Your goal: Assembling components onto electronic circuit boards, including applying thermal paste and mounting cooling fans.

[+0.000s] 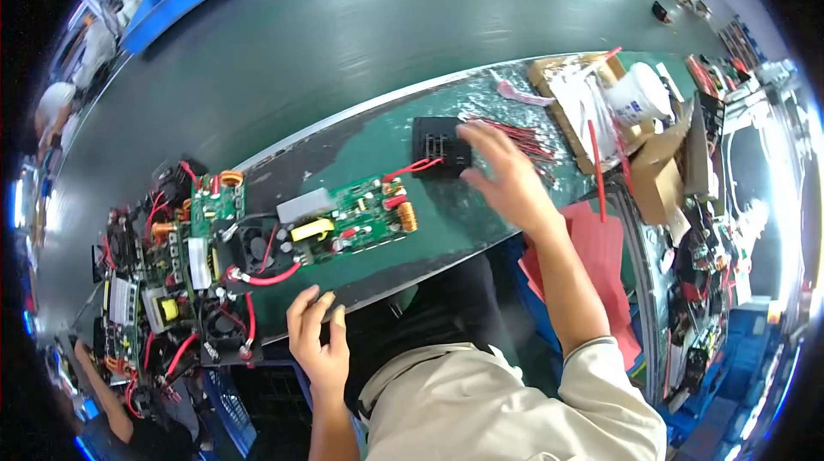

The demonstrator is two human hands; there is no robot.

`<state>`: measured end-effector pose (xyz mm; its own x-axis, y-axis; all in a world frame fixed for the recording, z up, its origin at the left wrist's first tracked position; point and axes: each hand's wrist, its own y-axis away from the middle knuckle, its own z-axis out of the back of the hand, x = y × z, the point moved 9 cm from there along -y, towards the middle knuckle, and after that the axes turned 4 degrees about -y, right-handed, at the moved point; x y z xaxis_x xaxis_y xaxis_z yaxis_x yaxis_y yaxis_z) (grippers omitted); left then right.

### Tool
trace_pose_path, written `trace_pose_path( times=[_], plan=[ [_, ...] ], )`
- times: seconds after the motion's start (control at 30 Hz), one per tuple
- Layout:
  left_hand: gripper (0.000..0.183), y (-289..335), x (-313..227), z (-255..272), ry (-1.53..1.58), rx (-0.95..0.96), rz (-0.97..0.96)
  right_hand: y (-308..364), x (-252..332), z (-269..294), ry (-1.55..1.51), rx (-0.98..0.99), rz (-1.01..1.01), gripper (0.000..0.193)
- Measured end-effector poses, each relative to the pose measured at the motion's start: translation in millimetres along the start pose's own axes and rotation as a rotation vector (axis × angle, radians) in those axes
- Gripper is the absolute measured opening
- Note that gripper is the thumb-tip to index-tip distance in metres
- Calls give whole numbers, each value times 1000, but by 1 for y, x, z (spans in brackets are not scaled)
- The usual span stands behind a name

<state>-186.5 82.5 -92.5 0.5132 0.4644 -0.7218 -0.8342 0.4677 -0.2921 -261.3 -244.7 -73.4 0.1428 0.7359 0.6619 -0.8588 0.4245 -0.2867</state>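
A green circuit board [365,219] lies on the bench in front of me, with a grey heat sink, a yellow transformer and a copper coil. A black fan [256,246] sits at its left end, and a thick red cable [273,278] curves below it. Red wires run from the board to a black slotted panel [439,148]. My right hand [506,176] is over the panel's right edge, thumb and fingers spread. My left hand [319,341] is at the bench's near edge, fingers curled around something small and dark.
Several similar board-and-fan assemblies [163,289] crowd the left. Beyond the bench runs a wide dark green surface [369,32]. To the right are a bundle of red wires [519,136], a cardboard box [665,169], a white tub [639,94] and red sheets [601,272]. Another person's arm [103,384] shows lower left.
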Motion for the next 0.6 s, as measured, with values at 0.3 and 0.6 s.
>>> trace_pose_path(
  times=[0.3, 0.6],
  plan=[
    [21, 0, -35, -45, 74, 127, -155, 16, -82, 46, 339, -223, -142, 26],
    [18, 2, -56, -63, 184, 161, -91, 10, -96, 69, 24, -309, -259, 17]
  ],
)
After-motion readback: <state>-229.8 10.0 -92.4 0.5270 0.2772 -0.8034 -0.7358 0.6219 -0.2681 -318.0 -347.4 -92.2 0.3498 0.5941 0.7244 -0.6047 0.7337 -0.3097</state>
